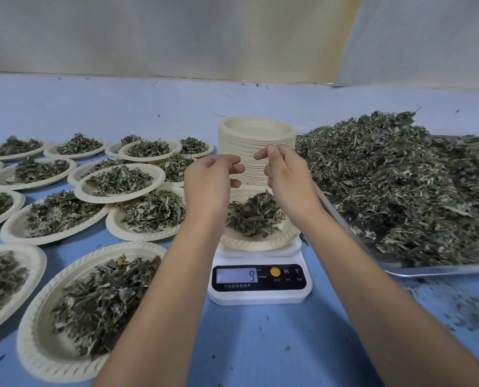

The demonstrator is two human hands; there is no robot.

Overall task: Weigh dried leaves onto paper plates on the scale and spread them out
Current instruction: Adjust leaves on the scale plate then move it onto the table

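A white digital scale (260, 286) stands at the centre of the blue table, its display reading 9. On it rests a paper plate (260, 243) with a small heap of dried leaves (253, 215). Both hands hover above this plate, apart from the leaves. My left hand (209, 182) has loosely curled fingers and holds nothing. My right hand (284, 174) is also loosely curled, fingertips pointing left, with nothing visible in it. A big pile of dried leaves (406, 185) fills a metal tray (439, 269) on the right.
A tall stack of empty paper plates (256, 148) stands just behind the scale. Several filled paper plates (119, 182) cover the table's left side, some overlapping. Leaf crumbs lie scattered on the blue tabletop (260, 344) at the right. A pale curtain hangs at the back.
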